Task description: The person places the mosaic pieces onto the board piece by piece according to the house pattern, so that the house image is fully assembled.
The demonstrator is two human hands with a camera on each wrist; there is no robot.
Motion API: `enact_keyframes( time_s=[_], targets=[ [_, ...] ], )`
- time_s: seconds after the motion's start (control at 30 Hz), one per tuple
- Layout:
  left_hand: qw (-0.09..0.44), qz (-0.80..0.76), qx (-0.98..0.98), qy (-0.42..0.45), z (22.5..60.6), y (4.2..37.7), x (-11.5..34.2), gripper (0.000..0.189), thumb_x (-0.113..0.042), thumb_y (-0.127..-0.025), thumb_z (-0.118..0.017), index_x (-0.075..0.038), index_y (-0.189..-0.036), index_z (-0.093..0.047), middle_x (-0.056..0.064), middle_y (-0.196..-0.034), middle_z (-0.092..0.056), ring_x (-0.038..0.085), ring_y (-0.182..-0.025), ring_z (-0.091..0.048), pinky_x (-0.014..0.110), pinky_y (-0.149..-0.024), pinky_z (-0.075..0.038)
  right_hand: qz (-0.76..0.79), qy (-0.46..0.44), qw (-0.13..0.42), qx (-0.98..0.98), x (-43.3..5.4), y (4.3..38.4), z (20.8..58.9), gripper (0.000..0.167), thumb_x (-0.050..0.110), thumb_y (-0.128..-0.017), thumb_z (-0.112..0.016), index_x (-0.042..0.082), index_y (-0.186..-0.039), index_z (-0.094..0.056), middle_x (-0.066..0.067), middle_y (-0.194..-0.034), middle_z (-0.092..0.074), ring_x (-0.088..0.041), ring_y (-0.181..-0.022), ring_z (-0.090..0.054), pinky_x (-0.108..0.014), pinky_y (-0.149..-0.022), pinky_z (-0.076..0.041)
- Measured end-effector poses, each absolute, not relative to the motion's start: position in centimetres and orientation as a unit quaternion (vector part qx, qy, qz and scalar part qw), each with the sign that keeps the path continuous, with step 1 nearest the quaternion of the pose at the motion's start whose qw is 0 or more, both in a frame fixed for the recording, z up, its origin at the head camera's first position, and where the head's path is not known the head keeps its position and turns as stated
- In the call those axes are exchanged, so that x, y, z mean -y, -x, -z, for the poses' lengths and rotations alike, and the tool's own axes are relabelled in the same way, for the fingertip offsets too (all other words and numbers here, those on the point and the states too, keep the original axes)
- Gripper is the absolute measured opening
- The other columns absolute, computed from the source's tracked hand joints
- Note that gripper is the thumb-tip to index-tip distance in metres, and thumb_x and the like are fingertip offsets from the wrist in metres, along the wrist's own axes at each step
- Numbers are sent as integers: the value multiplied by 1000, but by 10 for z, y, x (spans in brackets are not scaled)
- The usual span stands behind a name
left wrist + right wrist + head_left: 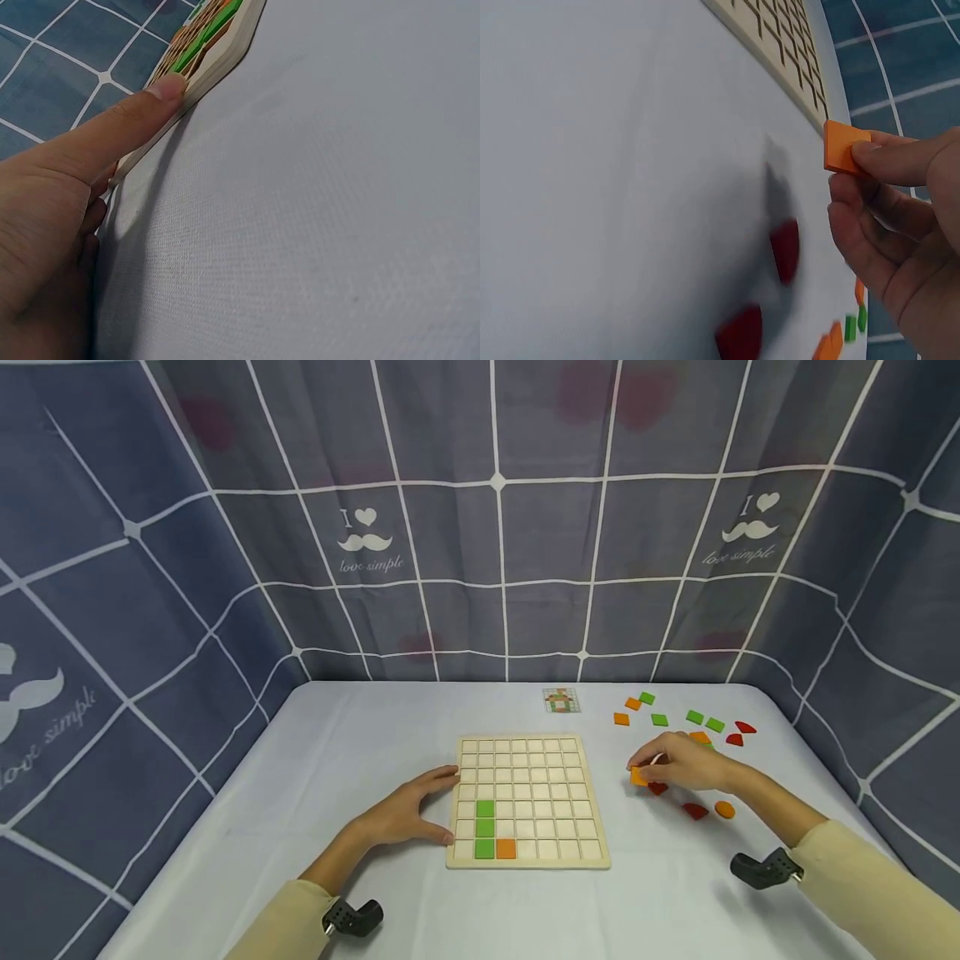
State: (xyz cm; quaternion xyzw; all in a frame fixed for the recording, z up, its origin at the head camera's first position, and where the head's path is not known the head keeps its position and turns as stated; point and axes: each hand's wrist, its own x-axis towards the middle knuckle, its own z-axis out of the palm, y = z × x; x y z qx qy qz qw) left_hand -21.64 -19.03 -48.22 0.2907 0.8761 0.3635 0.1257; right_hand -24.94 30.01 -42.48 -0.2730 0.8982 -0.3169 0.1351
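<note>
In the near row of the board (529, 863), an orange tile (506, 849) sits just right of the lowest of three green tiles (485, 828). The left hand (401, 814) touches the board's left edge, thumb and fingers spread wide. Right of the board and apart from it, the right hand (678, 762) pinches an orange square (638, 776), which has no long axis and juts leftward, boardward, from the fingertips. Beyond the board lies a card (562, 700).

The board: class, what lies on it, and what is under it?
On the board lie three green tiles in a column and one orange tile beside the bottom green one. Anything under the board is covered and cannot be seen.
</note>
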Motion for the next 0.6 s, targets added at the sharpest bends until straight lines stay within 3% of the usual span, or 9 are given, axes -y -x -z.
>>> enact_keyframes(
  time_s=[0.6],
  targets=[
    [136, -368, -876, -280, 481, 218, 189, 100, -42, -78, -91, -7, -158, -42, 6, -168, -28, 36, -154, -20, 59, -121, -19, 401, 334, 193, -831, -207, 223, 439, 5, 11, -93, -78, 14, -97, -76, 3, -84, -72, -16, -79, -67, -27, -70, -56]
  ],
)
